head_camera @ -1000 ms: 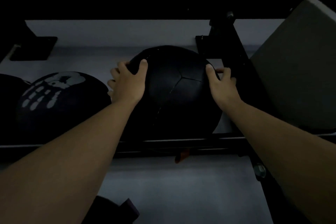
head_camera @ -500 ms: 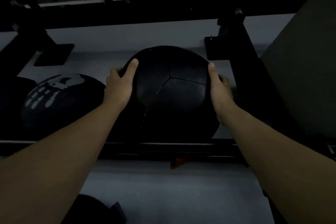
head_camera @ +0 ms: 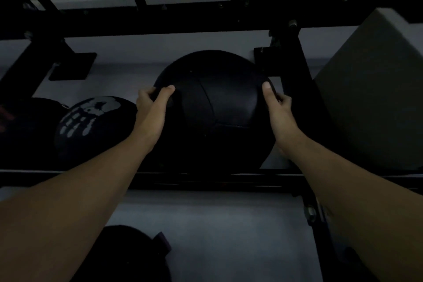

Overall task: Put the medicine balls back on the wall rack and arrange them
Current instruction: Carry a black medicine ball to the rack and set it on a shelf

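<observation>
A large black medicine ball (head_camera: pixel 217 107) with stitched panels rests on the low black rack (head_camera: pixel 206 179), near its right upright. My left hand (head_camera: pixel 152 110) grips its left side, fingers curled over the top edge. My right hand (head_camera: pixel 278 107) presses against its right side with the thumb on top. To the left on the same rack sits a second black ball (head_camera: pixel 91 126) with a pale skull print, close beside the held one. A third dark ball (head_camera: pixel 20 130) shows at the far left, mostly in shadow.
A black rack upright (head_camera: pixel 295 71) stands just right of the held ball. A grey padded box (head_camera: pixel 375 98) fills the right side. Another dark ball (head_camera: pixel 128 256) lies on the grey floor by my left forearm. A foot plate (head_camera: pixel 73 65) sits at the back left.
The ball has turned between my hands: its seams now run differently. My left fingers have shifted up onto its top edge and my right hand has slid slightly back.
</observation>
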